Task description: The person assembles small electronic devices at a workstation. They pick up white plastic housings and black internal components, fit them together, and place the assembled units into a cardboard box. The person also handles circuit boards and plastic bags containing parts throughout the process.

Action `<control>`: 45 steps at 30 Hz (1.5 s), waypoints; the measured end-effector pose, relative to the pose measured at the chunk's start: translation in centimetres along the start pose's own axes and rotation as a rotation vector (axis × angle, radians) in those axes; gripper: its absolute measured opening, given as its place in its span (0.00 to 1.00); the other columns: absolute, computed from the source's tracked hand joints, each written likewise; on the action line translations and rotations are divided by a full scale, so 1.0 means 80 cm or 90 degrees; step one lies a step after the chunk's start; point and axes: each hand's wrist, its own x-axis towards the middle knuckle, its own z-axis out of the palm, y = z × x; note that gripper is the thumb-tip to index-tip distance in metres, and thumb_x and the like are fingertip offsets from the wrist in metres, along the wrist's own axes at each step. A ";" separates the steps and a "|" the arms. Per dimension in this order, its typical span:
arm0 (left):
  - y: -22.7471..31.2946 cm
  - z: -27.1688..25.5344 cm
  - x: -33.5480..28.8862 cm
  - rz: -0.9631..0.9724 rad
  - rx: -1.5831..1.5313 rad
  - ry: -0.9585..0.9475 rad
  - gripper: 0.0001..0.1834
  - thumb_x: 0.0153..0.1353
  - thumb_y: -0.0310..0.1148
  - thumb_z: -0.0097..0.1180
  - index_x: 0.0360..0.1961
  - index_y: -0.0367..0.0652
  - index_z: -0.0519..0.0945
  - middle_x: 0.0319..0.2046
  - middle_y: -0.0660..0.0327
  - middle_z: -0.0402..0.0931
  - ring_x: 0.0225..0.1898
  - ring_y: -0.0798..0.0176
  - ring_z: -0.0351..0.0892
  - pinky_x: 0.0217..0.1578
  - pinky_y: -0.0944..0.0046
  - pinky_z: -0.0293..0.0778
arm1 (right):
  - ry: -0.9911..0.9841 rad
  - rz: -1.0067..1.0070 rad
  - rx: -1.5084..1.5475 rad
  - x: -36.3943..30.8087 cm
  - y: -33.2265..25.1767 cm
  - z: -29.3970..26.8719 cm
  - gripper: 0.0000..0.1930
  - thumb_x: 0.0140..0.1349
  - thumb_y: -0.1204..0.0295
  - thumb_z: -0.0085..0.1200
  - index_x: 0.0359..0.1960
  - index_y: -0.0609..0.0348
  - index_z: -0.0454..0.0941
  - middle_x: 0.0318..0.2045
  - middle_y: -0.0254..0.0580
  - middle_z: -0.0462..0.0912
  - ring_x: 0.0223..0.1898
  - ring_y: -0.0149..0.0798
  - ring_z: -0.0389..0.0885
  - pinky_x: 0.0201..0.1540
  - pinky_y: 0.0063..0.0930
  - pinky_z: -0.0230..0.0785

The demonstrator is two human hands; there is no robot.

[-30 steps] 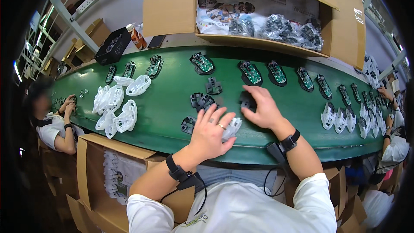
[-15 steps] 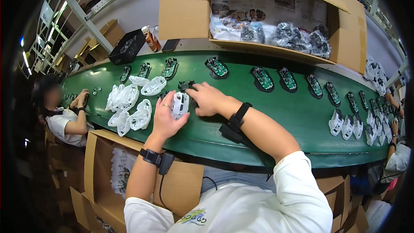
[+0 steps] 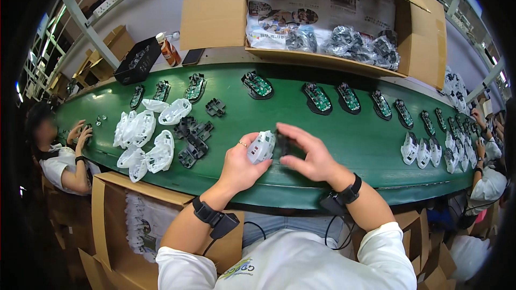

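My left hand (image 3: 239, 167) is closed around a white plastic mouse-like shell (image 3: 262, 149), held above the green table. Just to its right, my right hand (image 3: 312, 157) pinches a small black plastic part (image 3: 283, 144) between thumb and fingers, its end close to the shell; whether they touch I cannot tell. Left of my hands lie a cluster of black plastic parts (image 3: 193, 138) and one apart black part (image 3: 215, 107). Beyond them is a group of white shells (image 3: 135, 128). Green circuit boards on black bases (image 3: 258, 85) stand in a row along the far side.
An open cardboard box (image 3: 215, 21) with bagged parts stands behind the table (image 3: 344, 150). At the back left are a black bin (image 3: 138, 62), a bottle (image 3: 168, 50) and a phone (image 3: 193, 57). Co-workers sit at both ends. More white shells (image 3: 423, 151) lie right.
Both hands have come nearer and to the right with the white shell. My right hand has left the black parts, now uncovered, carrying one of them. The whole view has shifted slightly.
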 end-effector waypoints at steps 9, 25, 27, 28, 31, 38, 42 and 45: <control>-0.002 -0.006 -0.007 0.010 -0.036 -0.020 0.32 0.52 0.31 0.72 0.58 0.33 0.76 0.44 0.55 0.85 0.44 0.67 0.84 0.48 0.63 0.80 | -0.039 -0.035 -0.061 -0.001 0.009 0.024 0.34 0.62 0.68 0.67 0.68 0.66 0.70 0.71 0.56 0.69 0.71 0.56 0.68 0.73 0.42 0.62; -0.001 -0.008 -0.010 0.184 0.083 0.021 0.17 0.60 0.33 0.67 0.46 0.34 0.82 0.32 0.54 0.84 0.33 0.63 0.84 0.36 0.62 0.78 | 0.019 0.017 -0.145 0.008 0.004 0.047 0.27 0.52 0.62 0.76 0.50 0.61 0.79 0.41 0.47 0.85 0.43 0.49 0.84 0.48 0.40 0.77; -0.003 -0.015 -0.003 0.307 0.214 0.062 0.14 0.61 0.31 0.64 0.46 0.36 0.83 0.32 0.54 0.83 0.35 0.63 0.83 0.37 0.61 0.76 | 0.017 0.023 -0.089 0.009 -0.003 0.046 0.25 0.54 0.63 0.75 0.50 0.61 0.80 0.40 0.46 0.85 0.42 0.46 0.85 0.46 0.38 0.78; -0.002 -0.021 -0.003 0.339 0.181 0.072 0.10 0.62 0.27 0.60 0.44 0.37 0.83 0.32 0.56 0.81 0.37 0.63 0.80 0.38 0.61 0.72 | -0.010 0.014 0.010 0.010 0.002 0.041 0.22 0.57 0.67 0.74 0.50 0.62 0.81 0.40 0.45 0.86 0.40 0.42 0.87 0.46 0.33 0.80; -0.008 -0.027 -0.016 0.234 -0.025 0.047 0.07 0.63 0.26 0.58 0.41 0.36 0.82 0.31 0.58 0.80 0.36 0.63 0.78 0.38 0.63 0.71 | -0.059 0.069 0.133 0.008 0.008 0.035 0.16 0.63 0.74 0.68 0.51 0.65 0.83 0.44 0.44 0.88 0.44 0.34 0.87 0.49 0.30 0.81; -0.029 -0.002 -0.012 0.043 -0.101 0.104 0.10 0.66 0.31 0.66 0.34 0.34 0.80 0.31 0.61 0.80 0.31 0.72 0.76 0.32 0.69 0.72 | -0.054 0.219 0.284 0.014 0.006 0.052 0.11 0.65 0.79 0.65 0.48 0.67 0.84 0.37 0.38 0.89 0.39 0.25 0.86 0.42 0.21 0.79; -0.012 -0.034 -0.001 0.240 0.123 0.155 0.20 0.63 0.34 0.68 0.52 0.35 0.81 0.44 0.52 0.81 0.44 0.55 0.81 0.48 0.59 0.77 | -0.001 0.326 0.140 0.032 0.012 0.002 0.12 0.66 0.70 0.65 0.45 0.66 0.85 0.35 0.37 0.89 0.32 0.28 0.84 0.36 0.24 0.77; 0.008 -0.131 -0.026 0.283 0.277 0.248 0.21 0.58 0.30 0.68 0.52 0.35 0.81 0.43 0.52 0.82 0.44 0.54 0.82 0.48 0.57 0.78 | 0.036 0.345 -0.436 0.026 -0.009 -0.076 0.16 0.62 0.70 0.65 0.48 0.67 0.83 0.37 0.45 0.88 0.35 0.49 0.87 0.42 0.39 0.80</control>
